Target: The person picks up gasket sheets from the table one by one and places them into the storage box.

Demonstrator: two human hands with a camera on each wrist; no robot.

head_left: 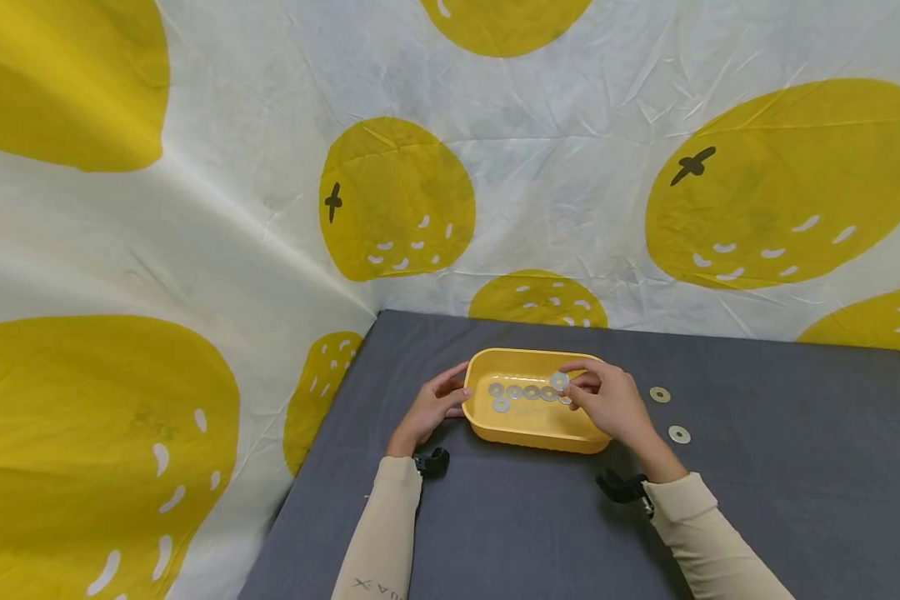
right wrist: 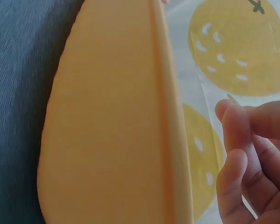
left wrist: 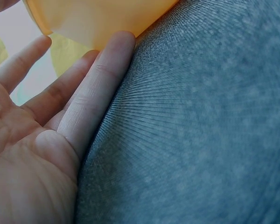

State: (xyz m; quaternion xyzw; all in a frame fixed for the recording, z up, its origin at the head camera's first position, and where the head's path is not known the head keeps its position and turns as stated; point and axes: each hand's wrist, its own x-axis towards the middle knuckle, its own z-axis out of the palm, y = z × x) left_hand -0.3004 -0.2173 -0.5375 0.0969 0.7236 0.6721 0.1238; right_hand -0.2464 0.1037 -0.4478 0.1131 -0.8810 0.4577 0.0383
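Observation:
A yellow plastic tray [head_left: 532, 435] stands on the table, with several flat metal washers [head_left: 532, 392] in a row on its floor. One more washer [head_left: 501, 405] lies just in front of the row's left end. My left hand [head_left: 429, 412] holds the tray's left end, thumb at the rim and fingers against the outer wall [left wrist: 88, 23]. Over the tray's right part, my right hand [head_left: 613, 405] pinches a washer [head_left: 559, 381] between thumb and fingertips. Only a sliver of that washer's edge [right wrist: 233, 99] shows in the right wrist view, above the tray's rim.
Two loose washers, a farther one [head_left: 660, 394] and a nearer one [head_left: 678, 434], lie on the dark grey tablecloth [head_left: 795, 467] right of the tray. A white fabric sheet [head_left: 555, 200] with yellow fruit prints hangs behind the table and along its left side.

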